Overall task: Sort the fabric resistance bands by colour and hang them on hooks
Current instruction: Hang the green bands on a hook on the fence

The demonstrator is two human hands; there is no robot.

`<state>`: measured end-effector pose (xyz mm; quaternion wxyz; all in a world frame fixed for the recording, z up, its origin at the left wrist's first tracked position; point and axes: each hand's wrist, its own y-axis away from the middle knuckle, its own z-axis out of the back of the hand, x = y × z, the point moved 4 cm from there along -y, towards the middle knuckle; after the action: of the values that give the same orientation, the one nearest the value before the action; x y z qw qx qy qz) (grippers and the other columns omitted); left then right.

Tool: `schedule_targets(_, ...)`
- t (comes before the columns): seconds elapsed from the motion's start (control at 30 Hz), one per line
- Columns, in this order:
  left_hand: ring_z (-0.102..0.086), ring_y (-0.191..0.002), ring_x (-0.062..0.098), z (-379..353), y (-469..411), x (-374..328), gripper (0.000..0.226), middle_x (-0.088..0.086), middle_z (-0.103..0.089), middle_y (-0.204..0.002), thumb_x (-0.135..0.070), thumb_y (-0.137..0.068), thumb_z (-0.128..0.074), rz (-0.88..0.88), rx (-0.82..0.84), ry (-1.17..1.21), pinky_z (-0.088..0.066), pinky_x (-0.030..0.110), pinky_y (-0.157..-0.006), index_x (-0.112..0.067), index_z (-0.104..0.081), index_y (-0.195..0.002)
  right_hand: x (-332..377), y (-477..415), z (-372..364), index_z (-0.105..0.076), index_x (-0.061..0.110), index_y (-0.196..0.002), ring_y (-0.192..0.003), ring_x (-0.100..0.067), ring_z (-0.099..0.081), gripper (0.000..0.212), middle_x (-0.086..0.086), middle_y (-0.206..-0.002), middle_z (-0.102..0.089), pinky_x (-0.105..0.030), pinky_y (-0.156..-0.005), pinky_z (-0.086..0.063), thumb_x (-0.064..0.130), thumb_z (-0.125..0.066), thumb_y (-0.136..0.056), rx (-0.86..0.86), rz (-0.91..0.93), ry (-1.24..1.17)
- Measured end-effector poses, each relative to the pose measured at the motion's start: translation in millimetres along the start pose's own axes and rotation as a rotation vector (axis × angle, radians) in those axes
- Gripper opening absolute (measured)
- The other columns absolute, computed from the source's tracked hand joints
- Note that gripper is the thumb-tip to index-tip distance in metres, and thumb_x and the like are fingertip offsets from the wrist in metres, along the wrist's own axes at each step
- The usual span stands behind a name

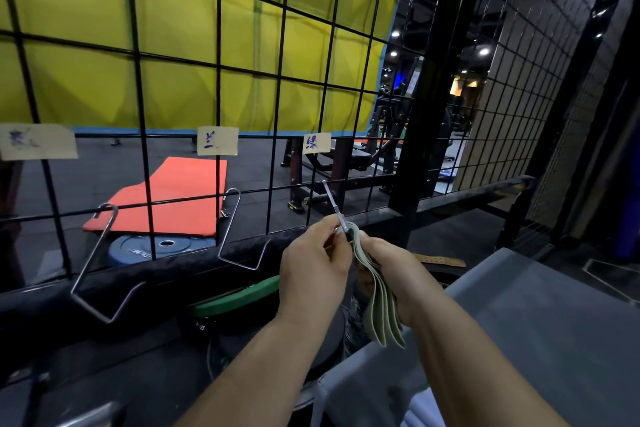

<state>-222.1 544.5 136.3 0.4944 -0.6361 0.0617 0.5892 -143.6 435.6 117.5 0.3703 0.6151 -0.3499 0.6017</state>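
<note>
Several pale green fabric bands [381, 308] hang in a folded bunch from my right hand [391, 277], which grips them near their top. My left hand [315, 263] pinches the tip of the right metal hook [331, 199] on the black wire grid [218, 80], just where the bands' upper loops meet it. That hook sits under the right paper label [316, 143]. Two more wire hooks, the left hook [100, 253] and the middle hook [235, 229], hang bare under the left label [38, 142] and the middle label [217, 141].
A grey bin [540, 329] stands at the lower right. Behind the grid lie an orange mat [173, 198], a blue weight plate [152, 248] and a bench frame [311, 170]. A green plate [239, 295] rests below the grid. A black post [426, 114] rises on the right.
</note>
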Motion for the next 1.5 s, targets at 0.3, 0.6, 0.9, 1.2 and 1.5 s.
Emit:
schedule_targets(0.3, -0.065, -0.080, 0.004, -1.1, -3.1, 1.8, 0.027, -0.010, -0.071, -0.087, -0.016, -0.089, -0.060, 0.025, -0.008, 0.048, -0.053, 0.024, -0.077, -0.030, -0.071, -0.109, 4.0, 4.0, -1.1, -0.060, 0.018, -0.089, -0.046, 0.002, -0.054, 0.023, 0.013, -0.055, -0.059, -0.019, -0.052, -0.038, 0.033, -0.047, -0.101, 0.045, -0.002, -0.003)
schedule_targets(0.6, -0.065, -0.075, 0.009, -2.5, -4.5, 3.8, 0.022, -0.007, -0.070, -0.080, -0.016, -0.087, -0.060, 0.019, -0.051, 0.047, -0.054, 0.033, -0.073, -0.029, -0.072, -0.099, 2.9, 4.5, -2.2, -0.069, 0.028, -0.054, -0.048, -0.005, -0.045, 0.053, 0.007, -0.055, -0.052, -0.022, -0.055, -0.034, 0.036, -0.047, -0.101, 0.061, -0.023, 0.003)
schedule_targets(0.9, -0.062, -0.083, 0.003, -6.2, -2.6, 2.7, 0.025, -0.005, -0.072, -0.095, -0.011, -0.088, -0.059, 0.077, -0.142, 0.123, -0.043, 0.007, -0.069, -0.020, -0.073, -0.107, 4.3, 7.6, -10.3, -0.070, 0.014, -0.103, -0.065, -0.013, -0.068, 0.031, -0.003, -0.077, -0.071, -0.032, -0.065, -0.049, 0.037, -0.048, -0.100, 0.139, -0.030, 0.026)
schedule_targets(1.2, -0.065, -0.092, 0.010, -6.2, -1.0, 0.9, 0.029, -0.008, -0.072, -0.098, -0.006, -0.090, -0.054, 0.105, -0.192, 0.167, -0.050, 0.022, -0.083, -0.021, -0.071, -0.108, 3.6, -7.2, -1.8, -0.063, 0.016, -0.121, -0.094, -0.011, -0.059, 0.048, 0.003, -0.107, -0.064, -0.032, -0.089, -0.048, 0.055, -0.049, -0.095, 0.010, 0.061, 0.324)
schedule_targets(1.5, -0.059, -0.082, -0.013, -6.8, -0.7, -0.2, 0.022, -0.026, -0.065, -0.085, -0.016, -0.088, -0.063, 0.123, -0.080, 0.236, -0.041, 0.001, -0.068, -0.028, -0.073, -0.105, -3.4, -11.3, 3.7, -0.064, 0.022, -0.118, -0.097, -0.012, -0.065, 0.041, 0.004, -0.110, -0.069, -0.032, -0.086, -0.050, 0.054, -0.048, -0.096, 0.021, 0.067, 0.228)
